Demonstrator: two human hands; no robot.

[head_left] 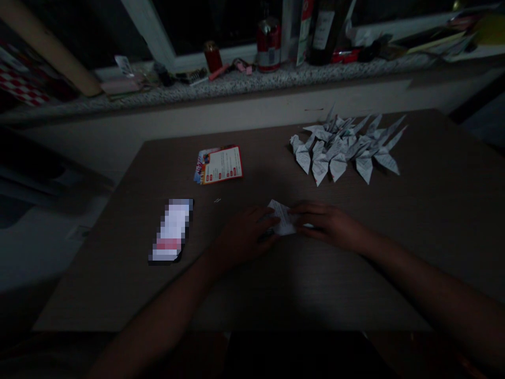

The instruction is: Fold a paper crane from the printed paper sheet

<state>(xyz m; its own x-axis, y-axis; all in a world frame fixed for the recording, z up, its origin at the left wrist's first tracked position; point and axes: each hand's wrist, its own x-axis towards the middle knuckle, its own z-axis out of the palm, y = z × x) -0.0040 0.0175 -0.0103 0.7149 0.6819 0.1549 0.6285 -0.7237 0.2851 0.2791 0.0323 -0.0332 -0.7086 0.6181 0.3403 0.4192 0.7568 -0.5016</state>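
Observation:
A small folded piece of printed paper (284, 223) lies on the table between my hands. My left hand (250, 229) grips its left side, fingers bent over the edge. On the opposite side my right hand (325, 223) has its fingers pressed over the right edge, with a bit of white paper showing below them. The fingers cover parts of both edges, and the dim light hides finer folds. Beyond my right hand stands a group of folded paper cranes (347, 150) made from similar printed paper.
A phone with a lit screen (171, 231) lies at the left on the brown table (252, 295). Behind it is a small stack of printed cards (223, 164). The granite windowsill (229, 84) along the back holds a red bottle (269, 45), a jar (213, 57) and clutter.

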